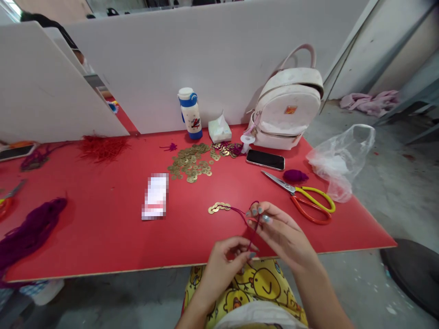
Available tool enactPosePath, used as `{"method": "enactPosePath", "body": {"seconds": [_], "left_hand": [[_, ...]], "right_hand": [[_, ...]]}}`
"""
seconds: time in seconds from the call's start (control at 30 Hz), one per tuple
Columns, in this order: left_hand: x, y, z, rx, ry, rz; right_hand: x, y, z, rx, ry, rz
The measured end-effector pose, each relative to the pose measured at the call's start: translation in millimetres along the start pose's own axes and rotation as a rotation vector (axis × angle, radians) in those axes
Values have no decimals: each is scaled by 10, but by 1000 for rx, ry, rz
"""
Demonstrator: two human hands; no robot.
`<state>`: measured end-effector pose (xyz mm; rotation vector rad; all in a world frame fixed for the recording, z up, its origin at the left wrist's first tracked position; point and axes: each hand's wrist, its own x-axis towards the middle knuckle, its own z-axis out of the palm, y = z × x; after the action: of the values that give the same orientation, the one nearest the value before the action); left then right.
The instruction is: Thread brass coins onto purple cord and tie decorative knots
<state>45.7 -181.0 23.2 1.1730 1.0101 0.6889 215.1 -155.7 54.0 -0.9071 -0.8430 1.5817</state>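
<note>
A dark purple-red cord (236,209) runs from a short row of brass coins (218,208) on the red table up to my hands. My right hand (279,228) pinches the cord between thumb and fingertips, where it bends into a loop. Lower and to the left, my left hand (229,260) has its fingers closed on the same cord, just over the table's front edge. Between the two hands the cord is stretched in a short line. A loose heap of brass coins (190,161) lies farther back.
Scissors (302,194) lie at right beside a purple cord bundle (295,176), a phone (265,159) and a plastic bag (343,160). Behind stand a backpack (288,109), tissue pack (219,130) and bottle (190,114). At left are a paper slip (156,196) and purple cords (34,228).
</note>
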Motion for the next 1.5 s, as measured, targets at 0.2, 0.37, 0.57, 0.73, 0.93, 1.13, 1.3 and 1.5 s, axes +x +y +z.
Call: {"method": "enactPosePath", "body": {"seconds": [0.2, 0.37, 0.57, 0.73, 0.93, 1.13, 1.3, 1.5], "left_hand": [[-71, 62, -247, 322, 133, 116], [-136, 57, -499, 528, 287, 226], [-133, 81, -696, 894, 453, 441], [-39, 162, -642, 1054, 382, 571], [58, 213, -621, 1017, 414, 495], [156, 175, -725, 989, 464, 412], [181, 201, -729, 979, 419, 374], [281, 140, -783, 988, 425, 303]], "right_hand": [[44, -4, -193, 32, 78, -19], [53, 75, -302, -98, 59, -44], [90, 128, -268, -928, 75, -70], [126, 253, 19, -1078, -115, -334], [260, 436, 208, -929, -120, -373], [423, 372, 207, -955, -59, -349], [502, 450, 284, -833, -180, -211], [594, 488, 286, -928, -59, -255]]}}
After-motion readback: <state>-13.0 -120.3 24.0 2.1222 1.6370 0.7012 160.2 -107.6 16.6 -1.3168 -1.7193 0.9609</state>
